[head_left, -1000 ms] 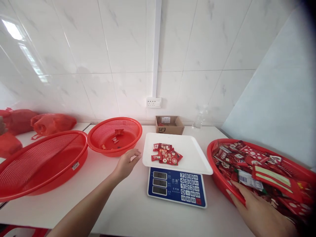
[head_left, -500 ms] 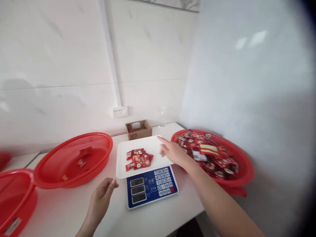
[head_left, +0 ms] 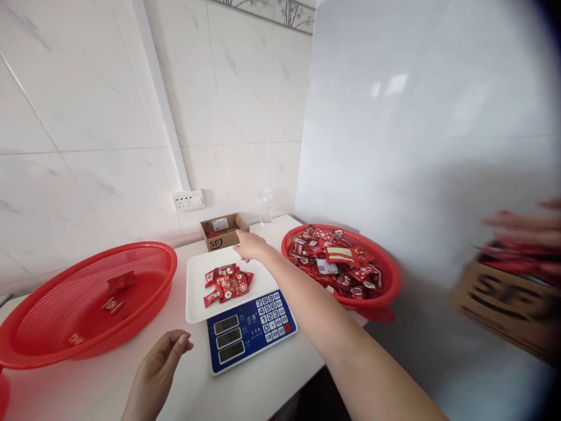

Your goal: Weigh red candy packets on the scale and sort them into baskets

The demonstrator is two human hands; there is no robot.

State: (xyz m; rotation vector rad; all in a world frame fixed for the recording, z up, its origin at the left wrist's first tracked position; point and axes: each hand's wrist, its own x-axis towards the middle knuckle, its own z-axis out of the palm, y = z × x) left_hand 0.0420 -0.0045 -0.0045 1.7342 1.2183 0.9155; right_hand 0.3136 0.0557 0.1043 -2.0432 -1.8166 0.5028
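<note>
The right hand is hanging over the far right part of the white pan, its fingertips overlapping the right corner of the carton; whether they are touching or gripping it, one cannot tell. The left hand is hovering above the desk, near the scale on its left side, fingers curling in and thumb drawn close to the forefinger, with nothing visible in its grasp. Between the hands, red packets are lying in a small overlapping pile on the pan, which is sitting on the scale; the scale's blue panel is facing the person, its display digits too faint to read surely. The carton is standing just behind the pan, and a clear bottle is standing near it by the wall. To the right, a red basket is holding a heap of mixed packets; to the left, another red basket is holding only a few. At the far right, another person's hand, blurred, is showing above a second carton filled with red packets.
</note>
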